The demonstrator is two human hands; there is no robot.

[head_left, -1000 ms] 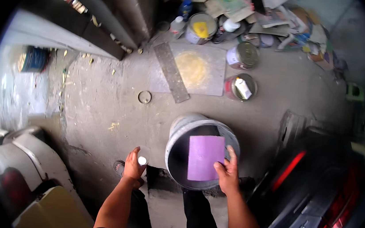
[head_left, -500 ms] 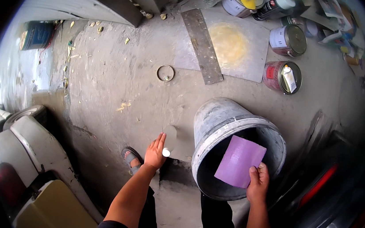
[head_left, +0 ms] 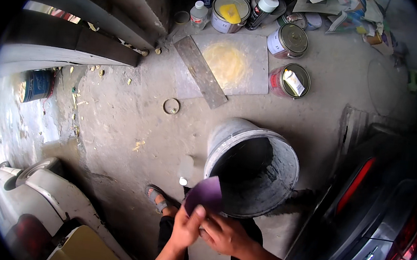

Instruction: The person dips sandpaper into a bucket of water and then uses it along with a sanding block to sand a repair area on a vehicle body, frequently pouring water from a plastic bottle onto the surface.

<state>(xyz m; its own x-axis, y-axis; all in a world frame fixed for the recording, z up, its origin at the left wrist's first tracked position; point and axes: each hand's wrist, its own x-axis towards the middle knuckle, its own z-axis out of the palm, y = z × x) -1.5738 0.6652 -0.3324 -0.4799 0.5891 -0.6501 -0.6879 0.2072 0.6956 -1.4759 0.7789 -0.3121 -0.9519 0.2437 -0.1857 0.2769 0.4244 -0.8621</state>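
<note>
A purple sheet of sandpaper (head_left: 206, 193) curves upward between my two hands, in front of my legs. My left hand (head_left: 187, 227) pinches its lower edge, thumb on top. Close against it, my right hand (head_left: 225, 235) has its fingers closed at the sheet's lower right side; part of the grip is hidden. Just beyond the sheet, a grey bucket (head_left: 220, 136) lies tipped over with its dark mouth facing me. A clear bottle with a white cap (head_left: 185, 168) is on the floor to the left of the bucket.
Paint cans (head_left: 291, 40), a spray can (head_left: 262, 11) and bottles line the far side. A metal strip (head_left: 202, 71) lies across a stained board (head_left: 253, 63). A dark car (head_left: 385, 240) stands at right; pale car parts (head_left: 49, 189) sit at left. A ring (head_left: 171, 106) is on the floor.
My right hand has brought the sandpaper out from over the bucket, leftward and nearer. My left hand has left the bottle and taken hold of the sheet, which is now bent.
</note>
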